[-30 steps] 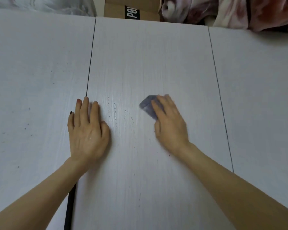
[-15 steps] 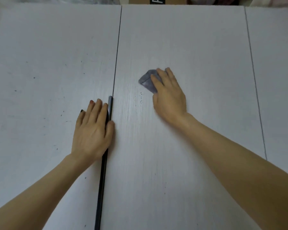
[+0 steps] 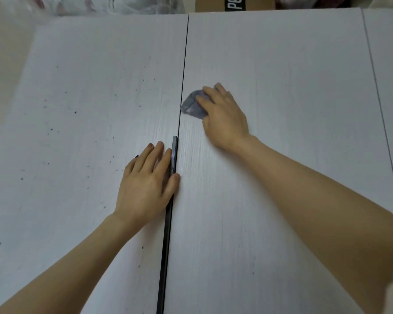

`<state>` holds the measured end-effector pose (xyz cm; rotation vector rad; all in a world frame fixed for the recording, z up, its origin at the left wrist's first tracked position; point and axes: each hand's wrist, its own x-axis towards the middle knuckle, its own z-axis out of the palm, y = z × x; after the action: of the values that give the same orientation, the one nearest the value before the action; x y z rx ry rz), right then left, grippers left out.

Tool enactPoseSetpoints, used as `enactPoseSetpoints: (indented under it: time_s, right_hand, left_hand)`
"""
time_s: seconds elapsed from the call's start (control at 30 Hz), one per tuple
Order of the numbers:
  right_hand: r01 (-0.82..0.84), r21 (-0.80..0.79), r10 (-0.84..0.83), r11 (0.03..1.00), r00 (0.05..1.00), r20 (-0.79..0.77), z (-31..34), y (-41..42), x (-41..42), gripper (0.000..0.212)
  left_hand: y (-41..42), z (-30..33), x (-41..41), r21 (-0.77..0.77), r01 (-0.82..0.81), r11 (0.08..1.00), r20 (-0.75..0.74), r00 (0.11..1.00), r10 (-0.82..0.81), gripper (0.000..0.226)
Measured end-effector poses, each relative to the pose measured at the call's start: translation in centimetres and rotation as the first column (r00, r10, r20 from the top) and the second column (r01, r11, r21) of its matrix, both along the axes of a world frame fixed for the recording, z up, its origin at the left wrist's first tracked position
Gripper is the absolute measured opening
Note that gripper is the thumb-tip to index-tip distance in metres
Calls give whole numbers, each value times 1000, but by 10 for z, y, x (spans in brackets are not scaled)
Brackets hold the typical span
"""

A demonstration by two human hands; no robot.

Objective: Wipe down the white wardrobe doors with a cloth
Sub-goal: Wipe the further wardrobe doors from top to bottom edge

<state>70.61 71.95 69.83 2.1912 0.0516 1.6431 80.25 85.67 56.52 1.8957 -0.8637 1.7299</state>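
White wardrobe doors (image 3: 281,155) fill the view. At 12 o'clock from centre, the right hand (image 3: 222,116) presses a grey cloth (image 3: 192,105) flat beside the door seam, fingers (image 3: 208,92) extended together. At 7 o'clock, the left hand (image 3: 148,184) lies flat, fingers slightly spread, touching a black handle strip (image 3: 167,234).

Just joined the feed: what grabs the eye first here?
The right hand presses a grey cloth on the middle white door, beside the seam. The left hand lies flat by the dark handle strip. Dark specks dot the left door.
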Motion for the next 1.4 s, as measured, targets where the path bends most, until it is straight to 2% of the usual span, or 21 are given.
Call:
enactPoseSetpoints:
  time_s: [0.07,0.13,0.2,0.37,0.53,0.6,0.7,0.77,0.8,0.87,0.93,0.97,1.03,1.1,1.17,1.2,1.23,1.3,1.33,1.37,1.4]
  right_hand:
    - [-8,-108,3,994,999,-48,-16,3,4,49]
    - [-28,-235,27,972,1000,-5,-42,0,4,46]
    - [-51,-275,52,960,999,-5,-69,-5,2,50]
    - [-66,-352,16,934,990,-141,-136,-19,-9,53]
    - [-64,-476,-72,877,962,-263,-147,-49,-31,46]
    - [-15,-411,-56,912,985,-161,-141,-64,-38,44]
    - [9,-110,3,994,994,110,-129,-70,-42,45]
    - [-24,-10,25,1000,975,221,-139,-63,-36,49]
    - [-42,-36,49,998,975,215,-155,-60,-32,50]
    - [-95,-239,115,966,991,71,-201,-56,-27,43]
    - [-118,-450,54,885,987,-153,-240,-62,-37,35]
    - [-123,-514,10,849,976,-217,-248,-70,-44,33]
    - [-117,-584,-51,803,964,-263,-241,-89,-57,35]
    - [-73,-595,-80,801,971,-226,-217,-110,-70,42]
    - [20,-488,-78,873,992,-99,-186,-132,-86,46]
    - [80,-363,-85,928,996,3,-170,-142,-96,49]
    - [119,-188,-102,975,990,98,-155,-152,-108,52]
    - [75,157,-111,985,967,231,-139,-158,-121,53]
    - [30,241,-98,970,957,273,-140,-157,-119,53]
    - [0,257,-77,966,954,290,-147,-156,-117,54]
    - [3,195,-58,981,958,280,-160,-156,-113,53]
  left_hand:
    - [0,0,1,-1,10,1000,2,1000,-10,59]
    - [0,0,1,-4,10,1000,2,1000,-10,60]
    - [-1,1,-1,-16,-3,1000,-3,1000,3,59]
    - [-10,-16,-4,-6,-1,1000,-7,1000,1,59]
    - [-11,-50,-1,11,23,1000,-12,1000,-22,62]
    - [-14,-58,-3,-16,20,1000,-18,1000,-20,60]
    - [-21,-64,-10,-41,39,998,1,999,-39,58]
    - [-27,-68,-16,-40,60,997,26,998,-59,55]
    - [-31,-71,-19,-41,71,997,27,997,-70,54]
    - [-36,-78,-22,-55,85,995,18,996,-84,52]
    - [-40,-86,-26,-47,85,995,21,996,-84,51]
    - [-41,-88,-27,-36,80,996,28,996,-79,50]
    - [-42,-90,-32,-17,71,997,41,997,-71,50]
    - [-45,-88,-40,-4,82,997,39,996,-82,50]
    - [-50,-84,-50,3,100,995,15,995,-100,50]
    - [-54,-81,-55,7,108,994,7,994,-108,51]
    - [-61,-79,-63,11,115,993,-5,993,-115,51]
    - [-72,-78,-75,18,136,991,-33,990,-135,52]
    - [-76,-79,-80,21,149,989,-54,988,-148,53]
    - [-83,-82,-86,32,154,988,-74,986,-152,53]
    - [-88,-87,-91,52,153,987,-88,985,-148,53]
